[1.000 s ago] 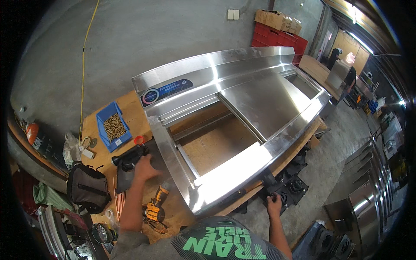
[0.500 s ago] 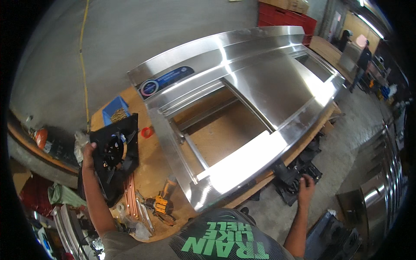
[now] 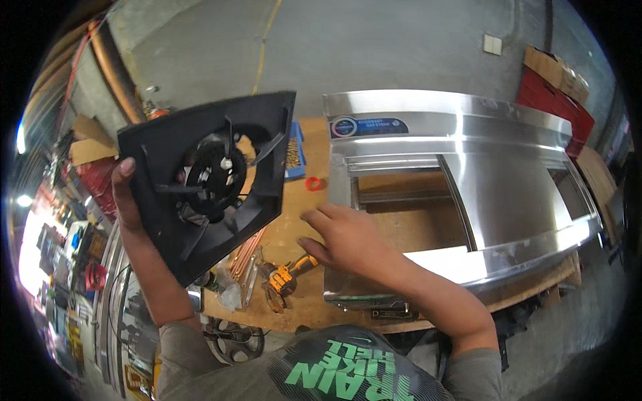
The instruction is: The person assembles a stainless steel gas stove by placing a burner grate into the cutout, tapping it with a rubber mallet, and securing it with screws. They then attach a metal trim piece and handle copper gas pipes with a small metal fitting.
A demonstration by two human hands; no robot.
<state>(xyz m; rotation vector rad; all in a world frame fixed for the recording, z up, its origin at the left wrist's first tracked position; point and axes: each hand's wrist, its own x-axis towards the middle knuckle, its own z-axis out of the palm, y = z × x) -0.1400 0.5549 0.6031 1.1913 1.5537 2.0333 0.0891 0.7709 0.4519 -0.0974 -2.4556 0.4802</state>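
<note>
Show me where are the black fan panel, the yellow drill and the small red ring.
black fan panel (image 3: 210, 177), head view, on the round hub.
yellow drill (image 3: 284, 275), head view, on its yellow body.
small red ring (image 3: 313, 183), head view, on its band.

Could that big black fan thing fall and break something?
It might. The left hand holds the black fan panel up by one edge only, so it could tip or slip onto the yellow drill and copper tubes below. The right hand hovers near the steel cabinet top, whose cutout edge could scrape fingers.
</note>
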